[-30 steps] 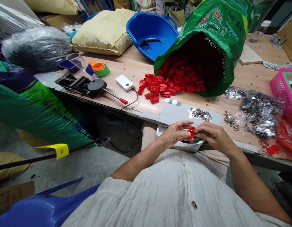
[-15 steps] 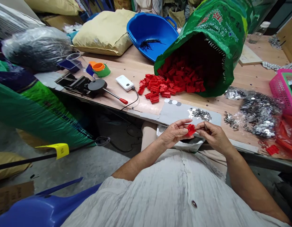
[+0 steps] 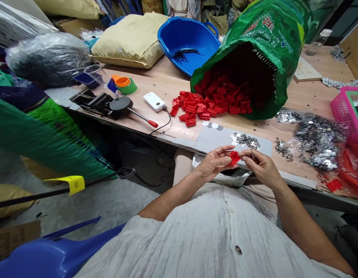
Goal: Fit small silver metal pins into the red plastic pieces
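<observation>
My left hand [image 3: 215,165] pinches a small red plastic part [image 3: 234,157] between thumb and fingers, above my lap at the table's front edge. Close to the part's right side, my right hand [image 3: 258,165] is closed in a pinch; whatever its fingertips hold is too small to name. Just beyond both hands, a pile of small shiny metal pieces [image 3: 245,140] lies on a grey board [image 3: 213,139]. Farther back, many similar red parts [image 3: 193,106] spill out of the mouth of a green woven sack [image 3: 279,96].
A blue basin [image 3: 179,34] stands behind the sack. To the left are a white power bank [image 3: 154,101] with a cable and a black clamp-like tool [image 3: 109,105] with a red-tipped lever. At right lie a plastic bag of metal pieces [image 3: 319,143] and a pink basket [image 3: 345,112].
The view has shifted very slightly. Both hands stay at the red part, with the right fingertips moved only a little.
</observation>
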